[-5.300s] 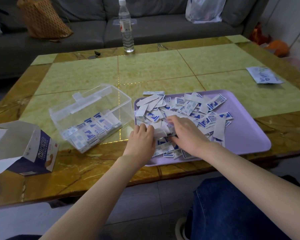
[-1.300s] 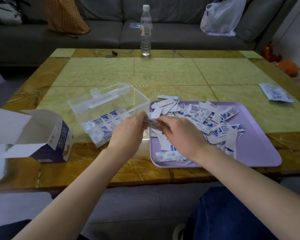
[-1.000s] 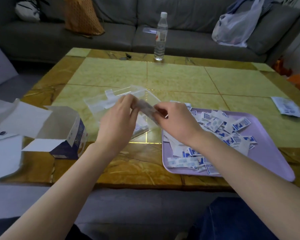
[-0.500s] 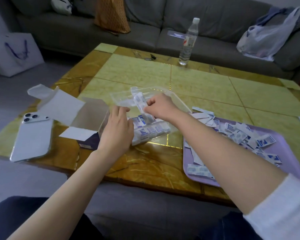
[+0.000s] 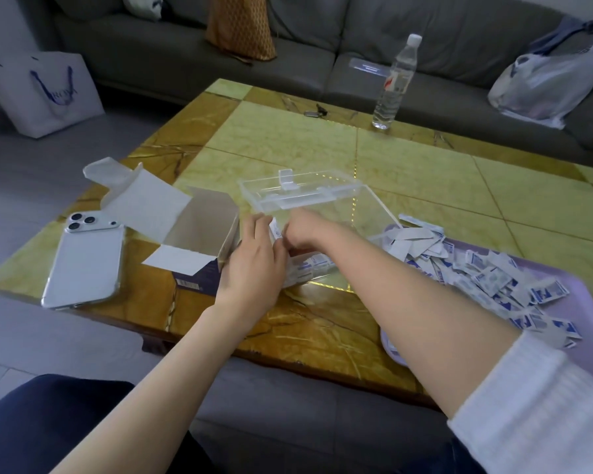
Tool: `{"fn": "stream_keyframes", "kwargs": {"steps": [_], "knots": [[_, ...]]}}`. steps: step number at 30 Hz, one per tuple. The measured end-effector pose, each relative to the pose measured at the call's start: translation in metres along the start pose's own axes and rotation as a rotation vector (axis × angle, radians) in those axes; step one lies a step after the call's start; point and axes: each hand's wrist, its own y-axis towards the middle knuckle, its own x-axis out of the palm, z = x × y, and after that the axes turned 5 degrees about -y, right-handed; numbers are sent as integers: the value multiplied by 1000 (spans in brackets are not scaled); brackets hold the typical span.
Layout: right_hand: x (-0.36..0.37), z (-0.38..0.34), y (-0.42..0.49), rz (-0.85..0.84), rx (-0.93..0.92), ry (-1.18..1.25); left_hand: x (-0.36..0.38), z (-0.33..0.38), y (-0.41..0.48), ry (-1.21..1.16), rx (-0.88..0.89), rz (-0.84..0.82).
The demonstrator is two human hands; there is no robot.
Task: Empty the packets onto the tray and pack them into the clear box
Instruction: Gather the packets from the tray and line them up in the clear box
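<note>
The clear box (image 5: 326,196) stands on the table with its lid tipped back, and a layer of blue-and-white packets (image 5: 310,266) lies inside it. My right hand (image 5: 310,230) reaches into the box and pinches a small stack of packets (image 5: 275,230). My left hand (image 5: 254,260) is at the box's near left side, its fingers fairly straight and touching that stack. To the right, the purple tray (image 5: 586,323) holds a loose pile of packets (image 5: 480,271). My right forearm hides the tray's near left part.
An open, empty cardboard carton (image 5: 199,239) sits just left of the clear box, with a phone (image 5: 83,260) face down beside it. A water bottle (image 5: 396,83) and keys (image 5: 315,113) are at the table's far edge. A white bag (image 5: 45,92) stands on the floor.
Both hands gathered a stack of packets from the tray and carried it left. My right hand has lowered it into the clear box, and my left hand has closed in against it.
</note>
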Motion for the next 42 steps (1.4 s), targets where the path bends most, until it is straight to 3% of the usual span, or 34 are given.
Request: {"fn": "stream_keyframes", "kwargs": {"steps": [10,17,21,24,29,33,38,42], "knots": [[4,0,7,-30,-71,-85,0,0,0,11,16,8],[3,5,8,-25,-78,113,-1,0,-1,13,18,-4],[-3,8,1,10,-106,100,-2,0,-1,12,10,-20],[-11,17,-7,148,-181,39,-3,-1,0,9,14,-31],[-18,47,-35,507,-336,224,-6,4,4,30,-3,-45],[-14,92,-59,738,-431,163,-5,19,3,105,-4,-5],[-3,161,-85,820,-295,98,13,55,-11,9,227,30],[2,219,-88,562,18,-72,44,75,-30,-13,410,-124]]}}
